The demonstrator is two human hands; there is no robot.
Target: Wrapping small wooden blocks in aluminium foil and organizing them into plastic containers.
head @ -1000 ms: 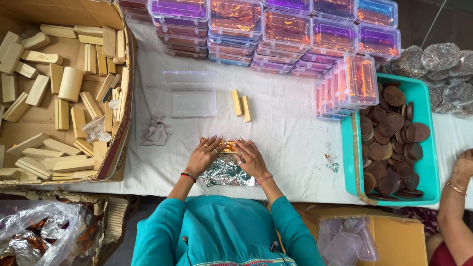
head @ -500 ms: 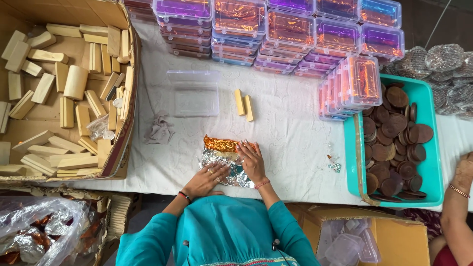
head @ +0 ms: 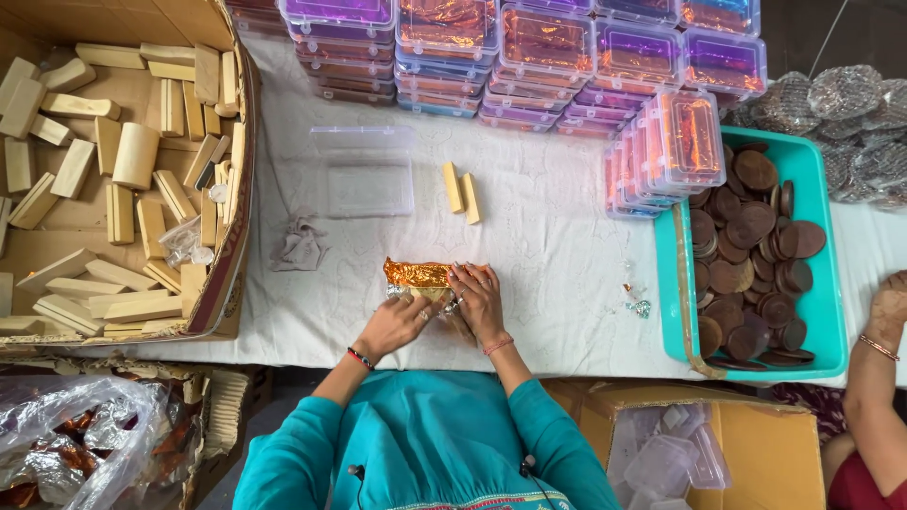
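A block half wrapped in orange-gold foil (head: 417, 275) lies on the white cloth near the table's front edge, with silver foil under it. My right hand (head: 477, 300) presses on the foil's right end. My left hand (head: 399, 319) grips the foil's lower left side. Two bare pale wooden blocks (head: 461, 192) lie side by side further back. An empty clear plastic box (head: 365, 175) sits to their left.
A cardboard box (head: 229, 236) full of wooden blocks stands at the left. Stacked purple-lidded clear boxes (head: 529, 52) line the back. A teal tray (head: 676, 302) of brown discs sits at the right, beside another person's arm (head: 881, 378). A crumpled wrapper (head: 300, 243) lies on the cloth.
Both hands were first closed together over the foil. The foil then opened out, showing its orange face, and my hands now fold it around the block.
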